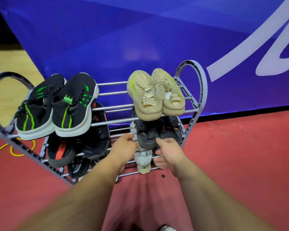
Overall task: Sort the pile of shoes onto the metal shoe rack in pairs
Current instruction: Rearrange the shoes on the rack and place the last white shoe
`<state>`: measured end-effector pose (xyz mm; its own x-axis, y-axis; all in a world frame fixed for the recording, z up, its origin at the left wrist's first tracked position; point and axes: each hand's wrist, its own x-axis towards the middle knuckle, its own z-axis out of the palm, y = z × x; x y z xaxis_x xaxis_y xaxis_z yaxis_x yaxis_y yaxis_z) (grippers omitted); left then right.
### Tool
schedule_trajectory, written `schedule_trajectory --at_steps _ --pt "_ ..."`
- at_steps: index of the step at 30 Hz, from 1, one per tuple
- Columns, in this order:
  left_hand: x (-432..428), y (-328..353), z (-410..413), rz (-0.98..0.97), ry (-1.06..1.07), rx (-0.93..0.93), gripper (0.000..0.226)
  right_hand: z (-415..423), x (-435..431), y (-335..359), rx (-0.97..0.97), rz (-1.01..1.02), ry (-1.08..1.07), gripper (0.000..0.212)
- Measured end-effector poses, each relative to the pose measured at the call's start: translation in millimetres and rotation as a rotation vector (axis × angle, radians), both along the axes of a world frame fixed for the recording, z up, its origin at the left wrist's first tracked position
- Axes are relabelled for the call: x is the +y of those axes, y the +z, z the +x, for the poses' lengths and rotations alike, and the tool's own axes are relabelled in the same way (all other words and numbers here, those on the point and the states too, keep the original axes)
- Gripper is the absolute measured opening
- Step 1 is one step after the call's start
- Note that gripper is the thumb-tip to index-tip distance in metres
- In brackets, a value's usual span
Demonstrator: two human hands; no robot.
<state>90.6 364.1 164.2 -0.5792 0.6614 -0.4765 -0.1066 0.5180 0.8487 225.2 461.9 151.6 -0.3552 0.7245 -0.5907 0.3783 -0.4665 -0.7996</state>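
Observation:
The grey metal shoe rack [113, 107] has three tiers. On the top tier a black and green pair [57, 105] sits at the left and a beige pair [155, 94] at the right. The middle tier carries a black and red pair [77, 144] on the left and a black and orange pair [157, 130] on the right. Black mesh shoes [78, 165] lie at the bottom left. A white shoe [143, 158] rests on the bottom tier between my hands. My left hand [123, 147] and my right hand [168, 150] flank it with fingers loosely spread, gripping nothing.
The rack stands on a red floor [232, 155] against a blue banner wall [123, 39]. A yellow cable [15, 150] lies on the floor to the left of the rack. Wooden flooring shows at the far left.

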Motion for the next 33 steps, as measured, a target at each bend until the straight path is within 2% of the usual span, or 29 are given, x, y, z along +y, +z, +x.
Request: schedule_trajectory --at_steps 3,6,9,12,17,21,26,27,30,33 --pt "5.6 -10.0 2.1 0.061 -0.046 -0.096 0.037 -11.1 -2.7 -9.7 -0.01 0.043 0.034 0.036" --pt "8.5 -14.0 3.8 0.093 -0.076 -0.107 0.036 -21.1 -5.9 -14.5 -0.008 0.07 0.062 0.038" --pt "8.9 -15.2 2.0 0.121 -0.108 -0.118 0.037 -26.6 -7.5 -15.0 0.05 0.069 0.009 0.029" --pt "7.7 -15.8 1.0 0.154 -0.139 -0.134 0.035 -30.0 -6.9 -16.2 0.057 0.086 -0.027 0.01" --pt "7.1 -15.2 -1.7 0.158 -0.155 -0.127 0.038 -32.3 -6.8 -15.9 0.087 0.091 -0.037 0.003" --pt "8.3 -18.0 -0.8 0.142 -0.183 -0.106 0.036 -30.8 -6.4 -15.2 0.099 0.084 -0.041 0.016" --pt "8.4 -18.3 -1.8 0.139 -0.19 -0.099 0.035 -30.7 -4.4 -17.9 0.099 0.091 -0.025 0.013" --pt "8.4 -18.4 -2.3 0.136 -0.189 -0.094 0.036 -30.5 -3.8 -19.1 0.095 0.087 -0.022 0.017" --pt "7.9 -18.0 -2.0 0.115 -0.199 -0.066 0.034 -29.4 -2.2 -22.4 0.078 0.074 0.004 0.052" --pt "7.4 -17.2 -3.3 0.076 -0.205 -0.023 0.035 -28.8 -2.8 -20.9 0.079 0.075 0.022 0.049"
